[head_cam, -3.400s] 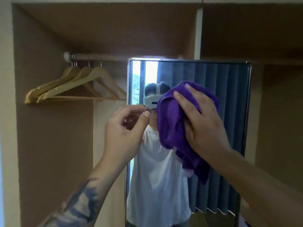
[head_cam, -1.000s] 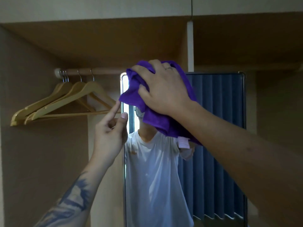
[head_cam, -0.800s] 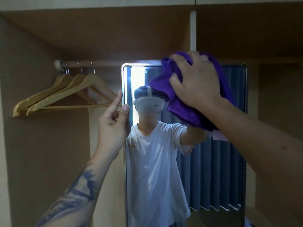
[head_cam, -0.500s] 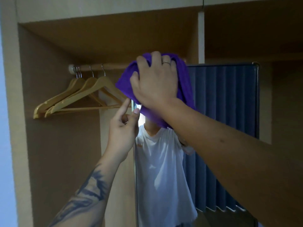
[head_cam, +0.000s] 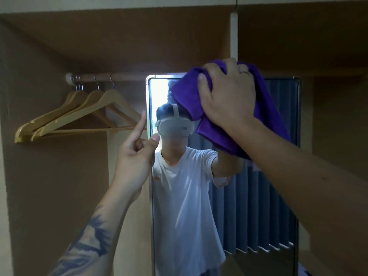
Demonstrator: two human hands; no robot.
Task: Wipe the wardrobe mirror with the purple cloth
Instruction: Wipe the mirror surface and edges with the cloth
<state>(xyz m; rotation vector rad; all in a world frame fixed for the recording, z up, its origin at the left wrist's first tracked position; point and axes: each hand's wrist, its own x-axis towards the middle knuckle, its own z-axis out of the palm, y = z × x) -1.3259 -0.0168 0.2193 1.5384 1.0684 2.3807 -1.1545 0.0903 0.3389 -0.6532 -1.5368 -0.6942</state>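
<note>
Here right hand [head_cam: 227, 96] grasping purple cloth [head_cam: 266, 116] | mirror [head_cam: 258, 196] upright, long axis vertical | left hand [head_cam: 135, 156] holding nothing

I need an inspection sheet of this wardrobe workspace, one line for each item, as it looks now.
Surface: mirror stands upright in the wardrobe; its top centre is covered by the cloth.
Job's things: purple cloth bunched, held against the upper glass.
Clutter: wooden hangers hang on the rail, left of the mirror.
Grippers: right hand grips the cloth; left hand at the mirror's left frame, holding nothing.
Cables: thin dark line above the white post; kind unclear.
Surroundings: brown wardrobe panels; dim light.
</note>
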